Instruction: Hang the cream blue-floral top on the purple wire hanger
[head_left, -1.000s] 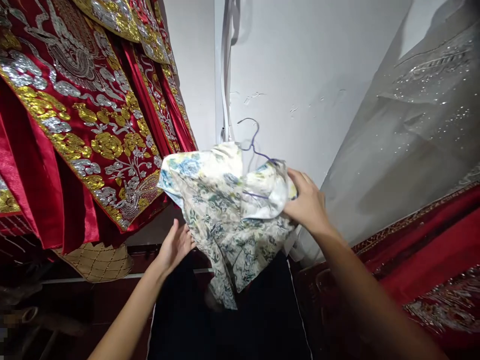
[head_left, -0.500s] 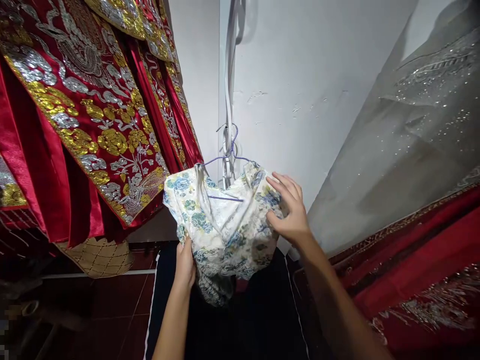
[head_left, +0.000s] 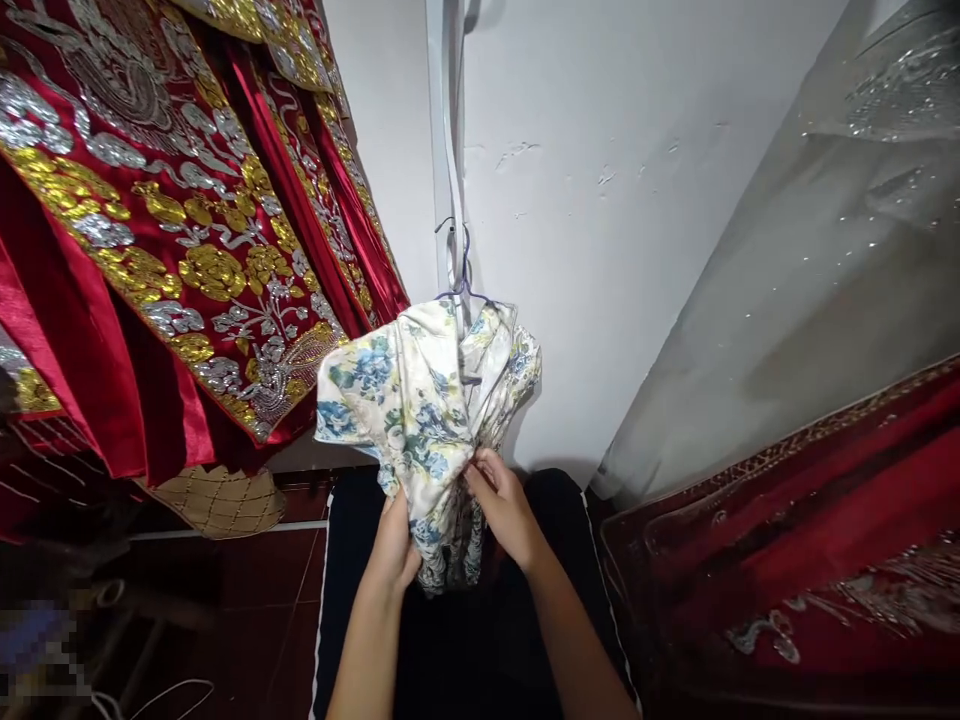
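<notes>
We are facing a white wall (head_left: 600,250), and a red garment (head_left: 214,205) with gold and silver embroidery is hanging on the left. A sheer whitish cloth (head_left: 810,260) with sparkles is slanting down the right, above a red cloth (head_left: 885,490). Black cloth (head_left: 469,660) with white edging is spreading below our hands. A floral shirt (head_left: 431,400) in white, blue and green is hanging in the middle, in front of the wall. Our left hand (head_left: 394,545) is gripping the shirt's side low down, the fingers partly hidden by the fabric. Our right hand (head_left: 506,505) is pinching the front, thumb and fingertips nearly together. A white strap (head_left: 454,150) is running down behind, and a thin purple hanger (head_left: 466,284) is supporting the shirt's shoulders, its hook standing close beside the strap
</notes>
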